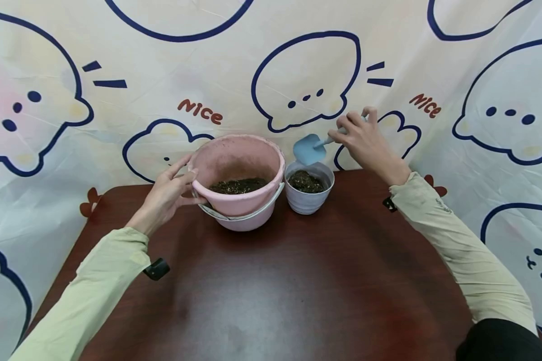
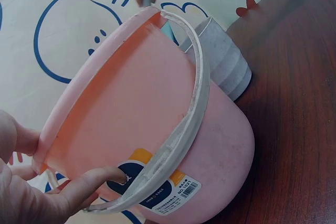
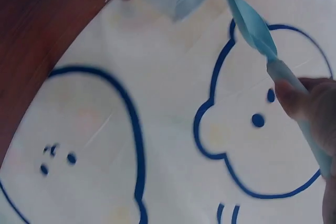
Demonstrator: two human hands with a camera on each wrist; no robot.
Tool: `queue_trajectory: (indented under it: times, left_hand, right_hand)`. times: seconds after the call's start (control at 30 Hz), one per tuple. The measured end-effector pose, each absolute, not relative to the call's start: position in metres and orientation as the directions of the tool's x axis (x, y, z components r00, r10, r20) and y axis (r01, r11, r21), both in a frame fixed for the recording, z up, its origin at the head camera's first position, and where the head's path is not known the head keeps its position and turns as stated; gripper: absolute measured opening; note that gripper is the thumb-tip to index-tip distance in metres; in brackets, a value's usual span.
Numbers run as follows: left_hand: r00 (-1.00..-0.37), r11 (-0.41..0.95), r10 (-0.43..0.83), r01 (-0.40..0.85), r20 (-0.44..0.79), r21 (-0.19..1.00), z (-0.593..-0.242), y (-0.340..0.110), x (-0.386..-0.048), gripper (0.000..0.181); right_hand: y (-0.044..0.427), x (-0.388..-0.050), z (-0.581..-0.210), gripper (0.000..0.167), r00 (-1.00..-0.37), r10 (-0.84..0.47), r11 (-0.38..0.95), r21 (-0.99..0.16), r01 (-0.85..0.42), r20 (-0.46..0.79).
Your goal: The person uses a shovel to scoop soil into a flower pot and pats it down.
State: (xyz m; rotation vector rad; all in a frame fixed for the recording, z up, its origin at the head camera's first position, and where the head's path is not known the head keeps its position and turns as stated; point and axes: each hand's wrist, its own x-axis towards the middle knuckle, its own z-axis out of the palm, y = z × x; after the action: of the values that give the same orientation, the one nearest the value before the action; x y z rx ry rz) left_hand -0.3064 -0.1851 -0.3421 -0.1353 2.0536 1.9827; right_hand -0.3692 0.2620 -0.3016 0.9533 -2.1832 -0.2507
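My left hand (image 1: 163, 196) holds the left rim of a pink bucket (image 1: 239, 203), with the thumb against the outer wall by its label in the left wrist view. Dark soil (image 1: 239, 186) lies in the bottom of the bucket, and its white handle (image 1: 253, 215) hangs down in front. Just right of it stands a grey ribbed pot (image 1: 308, 200) with a mound of dark soil (image 1: 305, 181) inside. In my right hand (image 1: 363, 140) I grip a light blue trowel (image 1: 309, 149) by its handle. Its blade is over the pot's back rim, and no soil shows on the visible face.
Both containers stand near the back edge of a dark reddish-brown table (image 1: 271, 296). A pale cloth (image 1: 235, 65) with blue cartoon outlines hangs behind and at the sides. Dark wrist devices (image 1: 157, 269) are below both forearms.
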Motion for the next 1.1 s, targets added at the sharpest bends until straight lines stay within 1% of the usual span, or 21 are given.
queue_trajectory:
  times: [0.17,0.2,0.27,0.33,0.43,0.53,0.63,0.73,0.83,0.93,1.0,1.07,1.1]
  left_hand:
    - [-0.959,0.041,0.121,-0.254,-0.257,0.966,-0.344,-0.186,-0.305,0.068]
    - [-0.96,0.038,0.122,-0.251,-0.254,0.967,-0.344,-0.186,-0.305,0.068]
    - [-0.96,0.039,0.122,-0.249,-0.252,0.968,-0.343,-0.186,-0.304,0.068]
    - [-0.96,0.04,0.118,-0.252,-0.255,0.967,-0.342,-0.186,-0.304,0.068]
    - [-0.96,0.049,0.107,-0.256,-0.26,0.965,-0.34,-0.186,-0.304,0.067]
    - [-0.961,0.051,0.106,-0.251,-0.255,0.967,-0.34,-0.187,-0.304,0.067]
    - [-0.962,0.044,0.115,-0.242,-0.246,0.969,-0.34,-0.186,-0.304,0.067]
    - [-0.964,0.046,0.113,-0.236,-0.24,0.971,-0.341,-0.186,-0.304,0.068]
    - [-0.966,0.05,0.106,-0.232,-0.236,0.971,-0.341,-0.187,-0.303,0.068]
    - [-0.967,0.038,0.113,-0.225,-0.227,0.974,-0.341,-0.187,-0.303,0.068]
    - [-0.968,0.029,0.116,-0.218,-0.22,0.975,-0.341,-0.187,-0.302,0.067]
    - [-0.969,0.022,0.12,-0.217,-0.218,0.976,-0.342,-0.185,-0.303,0.067]
    - [-0.968,0.021,0.12,-0.218,-0.219,0.976,-0.342,-0.185,-0.303,0.067]
  right_hand:
    - [0.238,-0.363,-0.291,0.017,-0.488,-0.584,0.777,0.273,-0.567,0.649]
    - [0.232,-0.362,-0.288,0.017,-0.489,-0.57,0.781,0.25,-0.572,0.66]
    - [0.221,-0.361,-0.283,0.017,-0.478,-0.568,0.777,0.247,-0.579,0.67]
    - [0.209,-0.36,-0.28,0.018,-0.455,-0.591,0.761,0.272,-0.589,0.666]
    - [0.194,-0.361,-0.281,0.018,-0.413,-0.65,0.723,0.352,-0.594,0.637]
    - [0.18,-0.362,-0.286,0.017,-0.397,-0.697,0.689,0.407,-0.6,0.597]
    - [0.165,-0.363,-0.29,0.016,-0.418,-0.732,0.667,0.438,-0.603,0.538]
    - [0.146,-0.367,-0.292,0.025,-0.454,-0.769,0.638,0.499,-0.586,0.45]
    - [0.122,-0.372,-0.294,0.028,-0.478,-0.803,0.593,0.567,-0.572,0.357]
    - [0.097,-0.38,-0.301,0.027,-0.5,-0.821,0.55,0.622,-0.558,0.277]
    - [0.085,-0.389,-0.309,0.026,-0.502,-0.837,0.512,0.641,-0.572,0.22]
    - [0.073,-0.398,-0.32,0.019,-0.519,-0.844,0.462,0.676,-0.574,0.136]
    - [0.07,-0.411,-0.334,0.02,-0.477,-0.866,0.44,0.683,-0.583,0.151]
